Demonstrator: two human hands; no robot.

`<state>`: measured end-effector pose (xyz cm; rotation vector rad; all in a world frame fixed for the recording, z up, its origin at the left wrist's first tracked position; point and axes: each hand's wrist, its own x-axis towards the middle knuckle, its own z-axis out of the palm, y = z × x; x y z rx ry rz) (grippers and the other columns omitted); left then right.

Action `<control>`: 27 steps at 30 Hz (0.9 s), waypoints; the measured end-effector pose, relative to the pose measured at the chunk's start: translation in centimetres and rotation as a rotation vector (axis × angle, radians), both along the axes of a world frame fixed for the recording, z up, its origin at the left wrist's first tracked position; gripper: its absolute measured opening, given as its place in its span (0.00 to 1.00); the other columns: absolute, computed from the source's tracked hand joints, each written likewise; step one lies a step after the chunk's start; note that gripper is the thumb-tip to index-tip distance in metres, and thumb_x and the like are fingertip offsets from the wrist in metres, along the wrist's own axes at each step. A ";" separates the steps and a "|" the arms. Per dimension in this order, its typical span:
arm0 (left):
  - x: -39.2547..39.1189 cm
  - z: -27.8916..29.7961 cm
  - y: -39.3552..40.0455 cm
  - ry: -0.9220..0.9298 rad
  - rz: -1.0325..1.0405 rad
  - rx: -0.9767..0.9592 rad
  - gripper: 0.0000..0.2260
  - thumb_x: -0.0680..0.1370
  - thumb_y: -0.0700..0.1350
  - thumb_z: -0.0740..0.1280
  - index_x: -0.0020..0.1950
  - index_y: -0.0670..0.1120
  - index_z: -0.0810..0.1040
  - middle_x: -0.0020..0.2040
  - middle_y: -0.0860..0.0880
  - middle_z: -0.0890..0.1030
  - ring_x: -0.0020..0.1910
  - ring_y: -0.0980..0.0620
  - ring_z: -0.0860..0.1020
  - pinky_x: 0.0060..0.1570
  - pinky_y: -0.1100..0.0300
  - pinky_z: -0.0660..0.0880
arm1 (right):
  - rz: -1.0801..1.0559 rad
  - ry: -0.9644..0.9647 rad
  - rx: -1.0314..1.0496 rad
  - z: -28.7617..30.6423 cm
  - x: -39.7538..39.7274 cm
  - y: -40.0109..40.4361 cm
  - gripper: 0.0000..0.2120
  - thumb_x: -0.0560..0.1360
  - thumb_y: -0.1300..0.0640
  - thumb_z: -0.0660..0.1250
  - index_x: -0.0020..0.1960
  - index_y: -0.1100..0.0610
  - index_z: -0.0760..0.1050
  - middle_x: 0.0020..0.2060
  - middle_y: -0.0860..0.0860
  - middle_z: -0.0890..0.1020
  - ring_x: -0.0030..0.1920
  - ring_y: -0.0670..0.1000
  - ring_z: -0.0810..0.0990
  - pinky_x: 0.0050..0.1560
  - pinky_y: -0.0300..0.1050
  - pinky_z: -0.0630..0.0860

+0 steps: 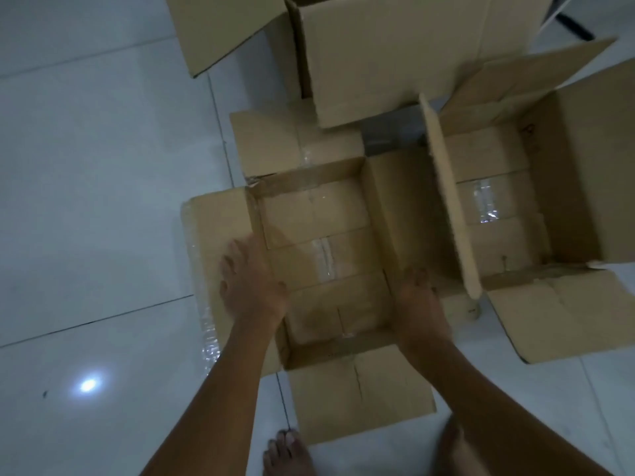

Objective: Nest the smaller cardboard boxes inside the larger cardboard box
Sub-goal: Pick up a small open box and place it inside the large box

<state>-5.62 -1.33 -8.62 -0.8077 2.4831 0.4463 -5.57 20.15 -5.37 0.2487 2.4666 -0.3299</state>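
An open middle cardboard box (pixel 309 175) stands on the floor below me, its four flaps spread outward and its taped bottom bare. My left hand (pixel 251 280) lies on its left flap with the fingers spread and the thumb hooked over the left wall. My right hand (pixel 419 304) is curled over the right wall of the same box. Touching it on the right is a second open box (pixel 577 173), also with nothing inside, one flap standing upright between the two. A larger box (pixel 395 56) lies on its side at the top.
White tiled floor (pixel 103 201) surrounds the boxes, with a bright light reflection at lower left. My bare foot (pixel 288 455) stands just under the middle box's near flap. The larger box's loose flap (pixel 223 29) juts out at top left.
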 end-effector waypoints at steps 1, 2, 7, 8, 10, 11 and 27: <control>-0.1 1.1 1.2 0.042 -0.017 -0.010 0.40 0.76 0.47 0.70 0.80 0.51 0.48 0.80 0.43 0.50 0.78 0.40 0.53 0.71 0.43 0.64 | 0.078 0.015 -0.021 1.6 0.4 0.1 0.17 0.77 0.66 0.61 0.66 0.61 0.69 0.60 0.58 0.76 0.57 0.55 0.78 0.56 0.46 0.76; -0.2 2.1 2.5 0.093 -0.042 0.010 0.37 0.76 0.48 0.69 0.79 0.51 0.52 0.79 0.42 0.55 0.77 0.40 0.57 0.69 0.43 0.67 | 0.138 0.049 -0.058 3.3 0.8 0.3 0.12 0.78 0.65 0.60 0.60 0.58 0.74 0.53 0.56 0.80 0.50 0.52 0.80 0.51 0.44 0.78; 1.0 9.7 9.6 -0.070 -0.277 0.394 0.31 0.77 0.47 0.66 0.78 0.52 0.60 0.76 0.47 0.65 0.72 0.45 0.65 0.66 0.46 0.70 | -0.077 0.217 -0.193 12.2 1.9 4.4 0.07 0.76 0.60 0.66 0.53 0.55 0.79 0.45 0.52 0.84 0.46 0.51 0.82 0.48 0.49 0.81; 0.9 11.2 10.6 -0.127 -0.293 0.459 0.30 0.77 0.48 0.66 0.78 0.53 0.61 0.75 0.48 0.65 0.72 0.45 0.66 0.66 0.47 0.70 | -0.133 0.207 -0.178 13.6 1.9 5.4 0.09 0.76 0.59 0.67 0.56 0.55 0.79 0.50 0.52 0.84 0.51 0.51 0.82 0.54 0.49 0.81; 0.3 13.8 12.1 -0.157 -0.353 0.500 0.29 0.77 0.50 0.67 0.77 0.55 0.62 0.74 0.49 0.67 0.71 0.46 0.67 0.65 0.48 0.71 | -0.200 0.168 -0.167 15.0 1.5 7.1 0.13 0.75 0.59 0.69 0.59 0.54 0.77 0.56 0.52 0.83 0.57 0.51 0.80 0.60 0.49 0.78; -0.5 15.1 12.8 -0.142 -0.371 0.498 0.28 0.77 0.50 0.67 0.76 0.56 0.64 0.72 0.50 0.68 0.69 0.47 0.68 0.64 0.49 0.72 | -0.222 0.150 -0.174 15.6 1.1 7.7 0.14 0.74 0.58 0.70 0.60 0.54 0.76 0.57 0.51 0.83 0.58 0.51 0.80 0.61 0.48 0.78; -14.0 12.0 20.0 0.061 -0.113 0.476 0.37 0.77 0.47 0.69 0.80 0.53 0.52 0.74 0.45 0.66 0.69 0.44 0.70 0.64 0.50 0.71 | -0.138 -0.150 -0.114 7.0 -8.7 17.2 0.27 0.75 0.68 0.59 0.72 0.54 0.67 0.70 0.54 0.72 0.69 0.56 0.71 0.68 0.50 0.71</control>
